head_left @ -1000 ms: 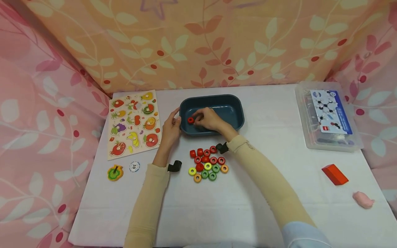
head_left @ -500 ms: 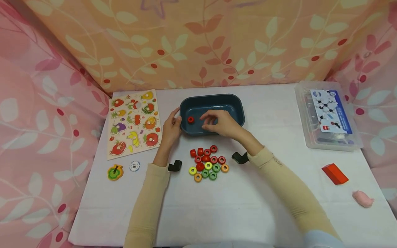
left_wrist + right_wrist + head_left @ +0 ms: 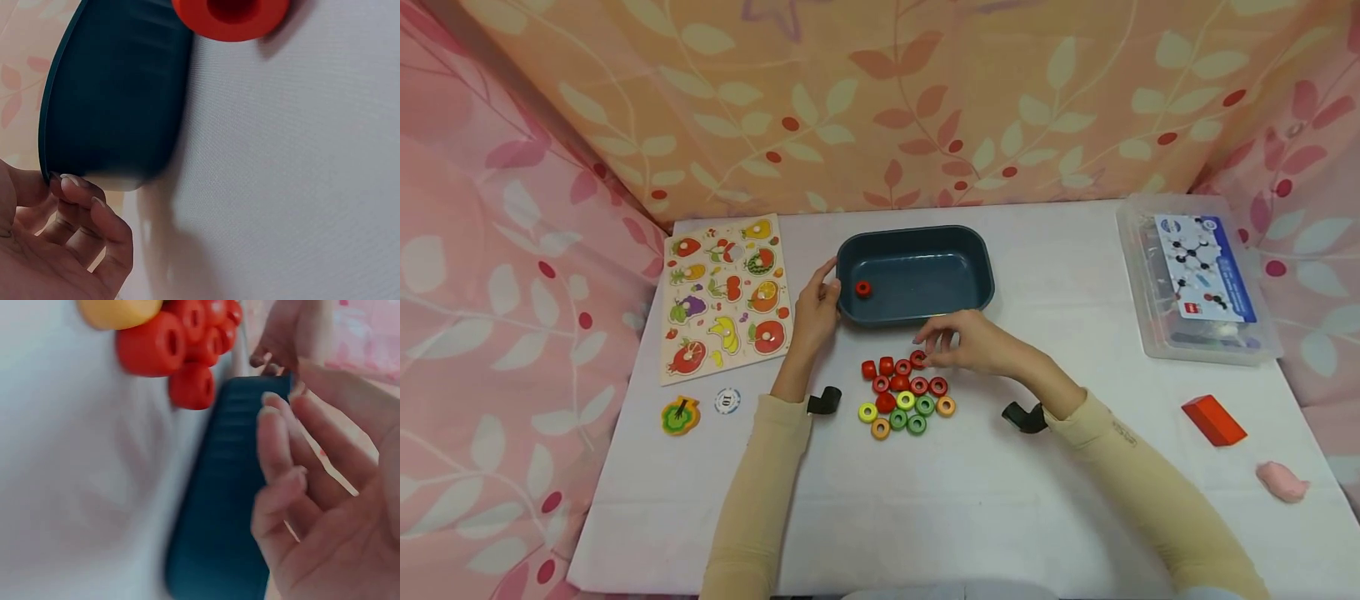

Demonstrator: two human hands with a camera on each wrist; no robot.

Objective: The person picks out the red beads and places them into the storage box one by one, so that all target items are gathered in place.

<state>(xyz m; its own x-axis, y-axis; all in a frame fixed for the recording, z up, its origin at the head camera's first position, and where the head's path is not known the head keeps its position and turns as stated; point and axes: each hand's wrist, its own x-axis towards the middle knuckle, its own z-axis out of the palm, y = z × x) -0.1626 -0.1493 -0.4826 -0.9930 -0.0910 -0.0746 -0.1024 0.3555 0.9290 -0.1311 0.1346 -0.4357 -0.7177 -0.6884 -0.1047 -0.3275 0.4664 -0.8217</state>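
A dark blue plastic tray (image 3: 917,287) stands at the back middle of the table, with one red bead (image 3: 863,289) lying inside at its left end. My left hand (image 3: 816,312) holds the tray's left end; the left wrist view has its bent fingertips (image 3: 80,189) against the rim corner. My right hand (image 3: 973,342) hovers in front of the tray, at the upper right of a cluster of beads. Its fingers are loosely bent and hold nothing. A red bead (image 3: 919,359) lies by the fingertips. Red, yellow, green and orange beads (image 3: 898,419) make up the cluster.
Left of the tray lies a fruit puzzle board (image 3: 726,300), with a tree-shaped piece (image 3: 681,416) and a round token (image 3: 727,401) in front. At the right are a clear plastic case (image 3: 1198,279), a red block (image 3: 1214,420) and a pink pig figure (image 3: 1282,482).
My right hand has let go of the red bead in the tray and moved out over the front rim toward the bead cluster. The left hand has stayed at the tray's end.
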